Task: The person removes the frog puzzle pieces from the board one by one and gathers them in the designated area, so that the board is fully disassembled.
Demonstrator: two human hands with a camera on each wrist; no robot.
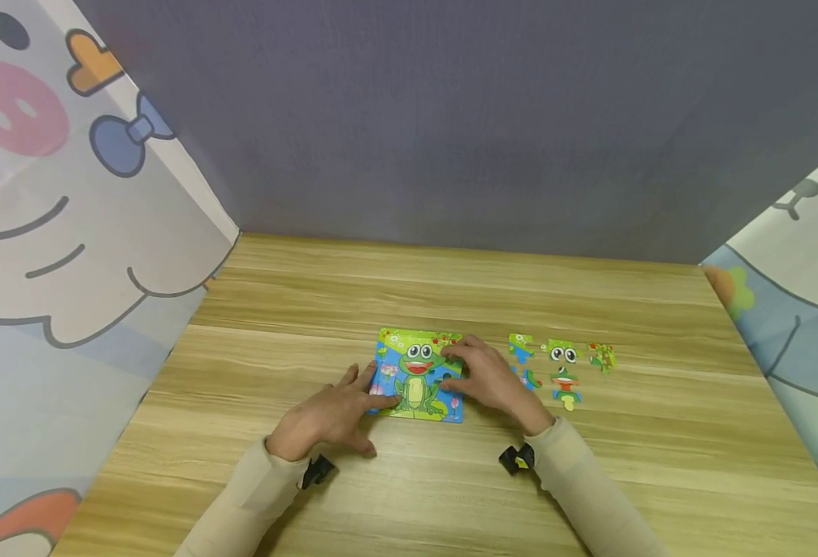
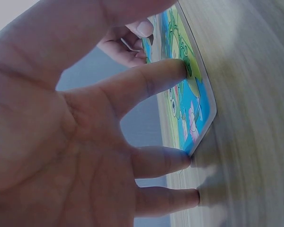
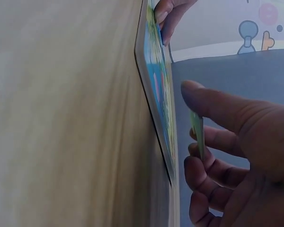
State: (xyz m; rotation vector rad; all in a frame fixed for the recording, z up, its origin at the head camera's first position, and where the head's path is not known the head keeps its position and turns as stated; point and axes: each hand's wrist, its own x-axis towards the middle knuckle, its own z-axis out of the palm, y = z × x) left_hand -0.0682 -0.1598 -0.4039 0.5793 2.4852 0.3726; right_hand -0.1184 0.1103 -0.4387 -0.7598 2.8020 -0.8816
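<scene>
A frog jigsaw puzzle board (image 1: 417, 393) lies flat on the wooden table. My left hand (image 1: 335, 414) is at its left side, fingers spread; in the left wrist view the index fingertip (image 2: 179, 70) rests on the picture and another finger touches the board's edge. Over the board's right side, my right hand (image 1: 488, 377) pinches a thin puzzle piece (image 3: 198, 130) between thumb and fingers, just off the board in the right wrist view. Its printed face is mostly hidden from view.
To the right of the board lie several loose puzzle pieces, among them one with the eyes (image 1: 563, 352), one with red flowers (image 1: 604, 357) and one with the mouth (image 1: 563, 381). A grey panel (image 1: 450, 139) stands behind the wooden table (image 1: 297, 302), with cartoon-printed walls at both sides.
</scene>
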